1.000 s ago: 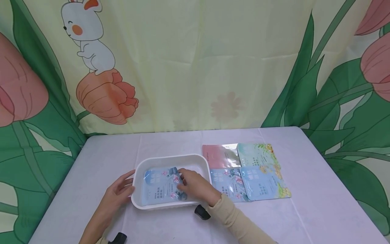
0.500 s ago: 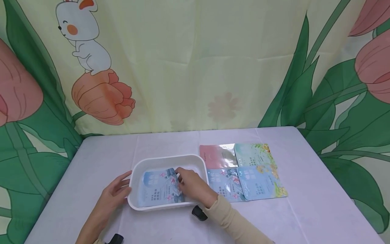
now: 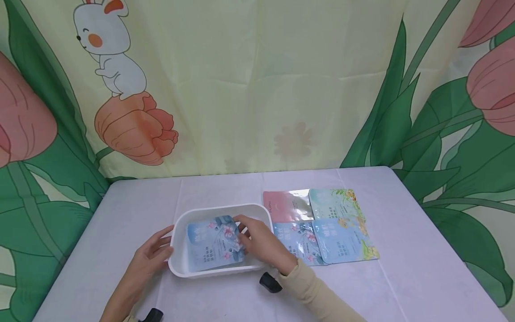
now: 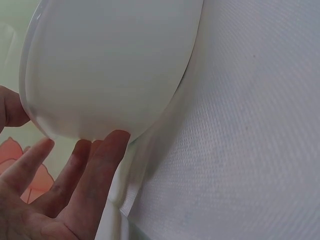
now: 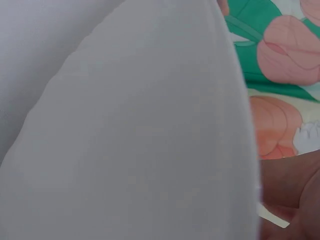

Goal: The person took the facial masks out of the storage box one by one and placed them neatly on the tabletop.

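A blue floral face mask packet (image 3: 215, 243) lies slightly tilted in a white tray (image 3: 179, 266), its right side raised. My right hand (image 3: 259, 237) reaches over the tray and pinches the packet's right edge between thumb and fingers. In the right wrist view the tray's outer wall (image 5: 135, 130) hides the packet and most of the hand. Against the tray's left end rests my left hand (image 3: 149, 255). The left wrist view shows its fingertips (image 4: 117, 142) touching the outer wall, the fingers spread and fairly straight.
Right of the tray, several packets lie edge to edge: a pink-silver one (image 3: 287, 206), a green one (image 3: 335, 203), a blue floral one (image 3: 299, 241) and a blue-yellow one (image 3: 344, 241). A printed curtain (image 3: 257, 89) hangs behind the white-covered table (image 3: 141, 201).
My right hand has lifted the right side of the packet in the tray and tilted it, moving slightly right. The left hand stays at the tray's left end. The view has shifted a little.
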`<action>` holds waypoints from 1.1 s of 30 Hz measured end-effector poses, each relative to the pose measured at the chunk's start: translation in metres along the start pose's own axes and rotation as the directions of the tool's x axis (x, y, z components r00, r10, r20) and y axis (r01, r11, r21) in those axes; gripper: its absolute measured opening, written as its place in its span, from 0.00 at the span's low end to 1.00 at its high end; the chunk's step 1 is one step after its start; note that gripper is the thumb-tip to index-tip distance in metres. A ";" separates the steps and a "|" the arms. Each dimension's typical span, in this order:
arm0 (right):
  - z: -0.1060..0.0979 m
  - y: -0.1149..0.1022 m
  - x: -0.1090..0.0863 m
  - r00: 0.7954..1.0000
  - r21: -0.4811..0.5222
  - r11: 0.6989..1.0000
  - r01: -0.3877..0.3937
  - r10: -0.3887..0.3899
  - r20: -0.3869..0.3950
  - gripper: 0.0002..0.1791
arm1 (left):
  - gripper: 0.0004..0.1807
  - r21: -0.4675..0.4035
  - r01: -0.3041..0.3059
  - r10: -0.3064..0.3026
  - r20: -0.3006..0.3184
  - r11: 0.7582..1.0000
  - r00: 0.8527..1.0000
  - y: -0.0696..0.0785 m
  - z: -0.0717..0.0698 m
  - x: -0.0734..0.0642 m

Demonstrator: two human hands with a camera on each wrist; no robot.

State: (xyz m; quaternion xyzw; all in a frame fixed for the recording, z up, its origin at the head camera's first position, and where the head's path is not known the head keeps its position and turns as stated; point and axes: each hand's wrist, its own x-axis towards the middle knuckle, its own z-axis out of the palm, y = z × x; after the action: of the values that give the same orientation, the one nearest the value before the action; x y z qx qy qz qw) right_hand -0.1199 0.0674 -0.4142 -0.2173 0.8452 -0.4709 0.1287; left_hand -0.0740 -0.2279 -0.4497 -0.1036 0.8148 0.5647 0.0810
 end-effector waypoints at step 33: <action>-0.051 -0.005 -0.033 0.997 0.134 0.990 0.033 -0.024 -0.069 0.23 | 0.36 0.001 -0.005 0.005 0.010 1.000 1.000 -0.001 -0.001 0.000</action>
State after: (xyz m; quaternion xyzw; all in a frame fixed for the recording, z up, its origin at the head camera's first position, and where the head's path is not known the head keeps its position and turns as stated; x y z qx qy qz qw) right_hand -0.1114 0.1190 -0.3833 -0.2041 0.8121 -0.5359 0.1078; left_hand -0.0738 -0.2296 -0.4498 -0.0984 0.8148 0.5652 0.0838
